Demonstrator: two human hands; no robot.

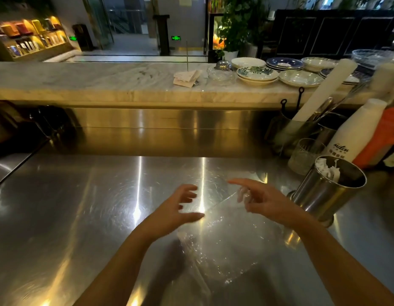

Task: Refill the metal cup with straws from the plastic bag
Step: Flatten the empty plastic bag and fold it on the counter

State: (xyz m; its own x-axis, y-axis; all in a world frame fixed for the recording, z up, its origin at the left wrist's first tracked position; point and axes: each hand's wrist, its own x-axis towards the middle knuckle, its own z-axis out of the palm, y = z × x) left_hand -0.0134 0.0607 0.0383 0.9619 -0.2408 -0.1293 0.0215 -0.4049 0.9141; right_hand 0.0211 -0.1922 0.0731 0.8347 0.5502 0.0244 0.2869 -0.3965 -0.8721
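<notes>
A clear plastic bag [227,239] lies crumpled on the steel counter [81,206] in front of me, and I see no straws inside it. My right hand [264,199] pinches the bag's upper edge between thumb and fingers and lifts it slightly. My left hand [176,213] hovers at the bag's left edge with fingers spread, thumb near the plastic. The metal cup [324,195] stands upright to the right of my right hand, a short gap away. White paper-wrapped straws [326,171] stick up inside it against its far left wall.
Behind the cup stand a ribbed glass tumbler [305,155], a white bottle [355,133] and a holder with utensils and a white roll [302,127]. Stacked plates [257,75] and folded papers [186,78] sit on the marble ledge beyond.
</notes>
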